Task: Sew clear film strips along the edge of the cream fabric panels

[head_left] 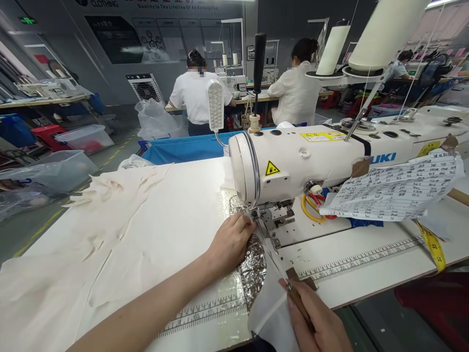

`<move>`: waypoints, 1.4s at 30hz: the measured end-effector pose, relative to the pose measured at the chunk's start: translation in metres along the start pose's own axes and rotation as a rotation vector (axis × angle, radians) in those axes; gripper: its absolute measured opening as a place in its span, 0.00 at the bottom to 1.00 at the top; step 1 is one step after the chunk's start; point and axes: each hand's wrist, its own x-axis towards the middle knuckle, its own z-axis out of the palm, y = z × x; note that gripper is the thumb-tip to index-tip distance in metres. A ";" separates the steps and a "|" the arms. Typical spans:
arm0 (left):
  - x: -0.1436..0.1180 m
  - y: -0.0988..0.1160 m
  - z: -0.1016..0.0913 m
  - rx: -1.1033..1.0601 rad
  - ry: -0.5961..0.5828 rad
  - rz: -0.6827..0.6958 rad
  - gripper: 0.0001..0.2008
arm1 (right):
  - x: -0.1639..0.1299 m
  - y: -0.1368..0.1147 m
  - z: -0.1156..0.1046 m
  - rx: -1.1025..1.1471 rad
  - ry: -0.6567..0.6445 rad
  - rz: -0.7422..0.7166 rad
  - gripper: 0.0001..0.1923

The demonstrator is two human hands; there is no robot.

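At the needle area of a white sewing machine (289,164), my left hand (232,240) is closed, its fingertips pressed together at the edge of a piece of white fabric (273,303). The exact pinch is partly hidden by the fingers. The fabric runs from the presser foot down over the table's front edge. My right hand (317,313) grips an awl (301,304) by its brown wooden handle. The awl's thin metal shaft slants up and left over the fabric, toward the machine. Shiny clear tape (253,269) covers the tabletop under my left hand.
Cream cut pieces (106,230) lie spread on the left of the table. A handwritten sheet (394,188) hangs off the machine arm, near a yellow tape measure (432,244). Thread cones (333,49) stand above. Behind a blue cloth bin (179,148), two people sit at other machines.
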 end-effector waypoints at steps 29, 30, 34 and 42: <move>0.001 -0.002 0.002 -0.070 -0.050 0.008 0.15 | 0.036 -0.021 0.016 -0.126 0.026 -0.462 0.19; 0.003 -0.001 0.001 -0.064 -0.065 0.001 0.14 | 0.035 -0.026 0.016 -0.076 0.019 -0.478 0.19; 0.015 0.005 0.002 0.029 -0.150 -0.080 0.07 | 0.032 -0.042 0.020 0.001 0.049 -0.537 0.20; 0.017 -0.012 0.011 -0.124 0.007 -0.266 0.09 | 0.032 -0.018 0.014 -0.235 0.109 -0.335 0.13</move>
